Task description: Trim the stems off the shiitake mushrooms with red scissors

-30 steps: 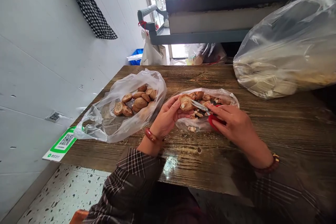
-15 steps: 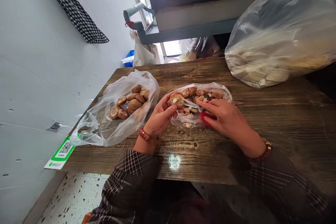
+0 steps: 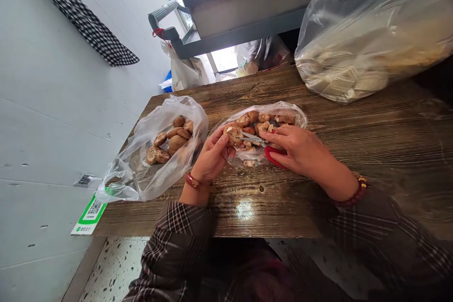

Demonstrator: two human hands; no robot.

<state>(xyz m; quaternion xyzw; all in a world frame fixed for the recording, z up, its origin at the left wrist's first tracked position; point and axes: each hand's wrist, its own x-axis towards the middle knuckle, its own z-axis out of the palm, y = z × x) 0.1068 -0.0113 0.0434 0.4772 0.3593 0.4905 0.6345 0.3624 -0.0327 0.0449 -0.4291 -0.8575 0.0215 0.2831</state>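
Between the thumb and fingers of my left hand [image 3: 213, 152] is a brown mushroom [image 3: 232, 135], its pale underside turned up toward me. My right hand [image 3: 296, 151] grips red-handled scissors [image 3: 274, 155]; their blades are parted and their tips reach the mushroom's underside. Beneath both hands lies a clear plastic bag [image 3: 296, 109] holding more mushrooms [image 3: 253, 116] and pale cut stems [image 3: 248, 163]. To the left, a second open plastic bag [image 3: 155, 120] contains several whole mushrooms [image 3: 176, 144].
The wooden table [image 3: 226, 219] carries a large clear bag of pale food [image 3: 357, 71] at the back right. A green QR-code card [image 3: 90, 214] sits at its left corner, beside the white wall [image 3: 46, 151]. A grey metal frame [image 3: 244, 35] stands behind the table.
The whole view has shifted and tilted slightly. My left hand still holds the mushroom, which is turned a little, and the scissors stay at its underside.
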